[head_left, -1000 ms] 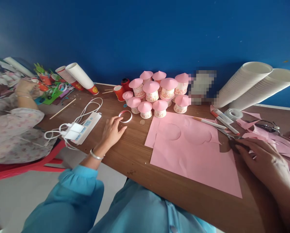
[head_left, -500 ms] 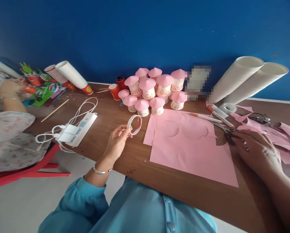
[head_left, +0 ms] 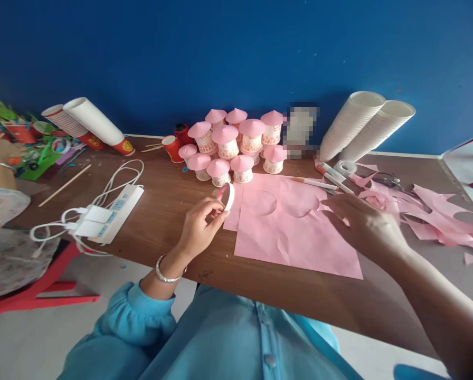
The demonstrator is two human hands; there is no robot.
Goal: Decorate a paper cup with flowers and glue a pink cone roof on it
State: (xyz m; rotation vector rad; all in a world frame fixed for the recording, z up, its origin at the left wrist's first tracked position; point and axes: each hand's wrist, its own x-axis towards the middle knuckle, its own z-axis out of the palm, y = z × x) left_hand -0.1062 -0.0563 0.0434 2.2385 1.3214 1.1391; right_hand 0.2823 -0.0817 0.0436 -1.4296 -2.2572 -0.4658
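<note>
My left hand [head_left: 205,221] pinches a narrow white ring, a roll of tape [head_left: 230,197] with some red on its inside, just above the table. My right hand [head_left: 363,224] reaches over the right edge of a pink paper sheet [head_left: 295,248], fingers stretched to the left. Its fingertips lie close to a curved cut edge of the sheet. The scissors seen there before are mostly covered by this hand. Round outlines are marked on the sheet. A white marker [head_left: 318,183] lies across its upper edge.
Paper cups with pink cone roofs [head_left: 225,140] stand by the blue wall. Stacked white cups [head_left: 351,126] lean at the right, near clear tape [head_left: 344,168] and pink scraps [head_left: 442,216]. A power strip [head_left: 120,214] lies left. A co-worker's arm [head_left: 1,174] is at far left.
The view has swung right. My left hand has turned the tape roll more edge-on. My right hand has moved left from the scissors handles, over the edge of the pink sheet.
</note>
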